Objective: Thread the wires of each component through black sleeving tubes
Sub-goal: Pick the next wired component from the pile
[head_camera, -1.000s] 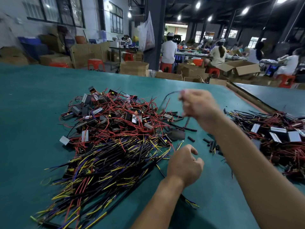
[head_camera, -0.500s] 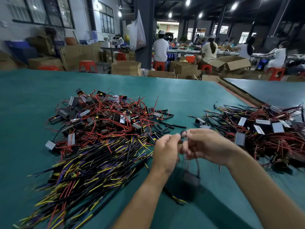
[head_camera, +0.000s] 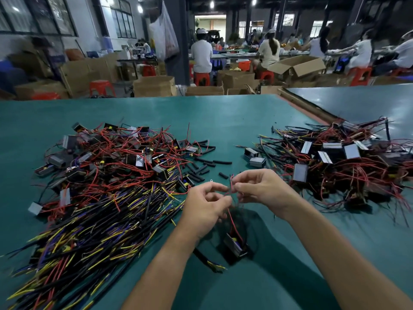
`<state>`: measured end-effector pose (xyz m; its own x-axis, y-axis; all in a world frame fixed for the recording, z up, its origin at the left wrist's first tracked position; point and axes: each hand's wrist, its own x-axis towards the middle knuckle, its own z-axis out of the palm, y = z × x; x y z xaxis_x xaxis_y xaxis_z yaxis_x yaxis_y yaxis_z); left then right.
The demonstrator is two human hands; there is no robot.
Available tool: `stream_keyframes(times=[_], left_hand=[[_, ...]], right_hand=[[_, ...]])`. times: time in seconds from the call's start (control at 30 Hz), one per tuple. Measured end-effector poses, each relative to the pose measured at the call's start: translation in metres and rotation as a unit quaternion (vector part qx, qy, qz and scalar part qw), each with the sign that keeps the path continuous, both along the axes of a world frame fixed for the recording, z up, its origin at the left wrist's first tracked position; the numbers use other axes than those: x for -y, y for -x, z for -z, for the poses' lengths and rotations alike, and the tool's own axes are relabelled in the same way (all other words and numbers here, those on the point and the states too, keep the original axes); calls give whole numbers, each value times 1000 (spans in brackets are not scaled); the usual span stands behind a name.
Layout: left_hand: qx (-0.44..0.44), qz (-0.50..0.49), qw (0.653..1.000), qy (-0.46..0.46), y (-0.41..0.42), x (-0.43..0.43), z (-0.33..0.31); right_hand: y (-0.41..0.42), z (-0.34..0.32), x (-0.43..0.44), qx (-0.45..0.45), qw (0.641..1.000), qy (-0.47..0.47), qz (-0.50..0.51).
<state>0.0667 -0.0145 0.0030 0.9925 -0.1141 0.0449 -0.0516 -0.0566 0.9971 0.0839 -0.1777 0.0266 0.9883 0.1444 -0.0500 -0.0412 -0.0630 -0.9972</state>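
The left hand [head_camera: 205,204] and the right hand [head_camera: 263,191] each pinch the thin red wires [head_camera: 231,186]; the small component [head_camera: 234,245] hangs below them, over the green table [head_camera: 223,121]. These wires look light and floppy, so holding near the tips seems best.

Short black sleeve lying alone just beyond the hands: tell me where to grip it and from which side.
Pinch the short sleeve across its middle, coming down from above. It lies flat on the table, clear of the other tubes, so fingertips fit on both long sides. The right hand looks nearer, but it and the left hand both pinch the red wires.
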Motion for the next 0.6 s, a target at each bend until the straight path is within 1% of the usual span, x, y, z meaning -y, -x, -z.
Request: stream_keyframes(times=[0.07,0.23,0.43,0.53,0.6], left_hand=[[10,-2,1000,11,0,-1,0],[31,-6,999,20,-2,-5,-2],[-26,-12,999,42,-5,-9,-4],[-38,-13,998,47,-6,-9,-4],[-40,-16,998,53,-6,-10,-5]], right_hand=[[0,-1,2,4,1000,-1,5],[7,-3,2,23,996,51,-70],[4,1,-4,79,993,87,-19],[4,0,-6,119,987,107,-8],[6,-1,-6,142,983,117,-22]])
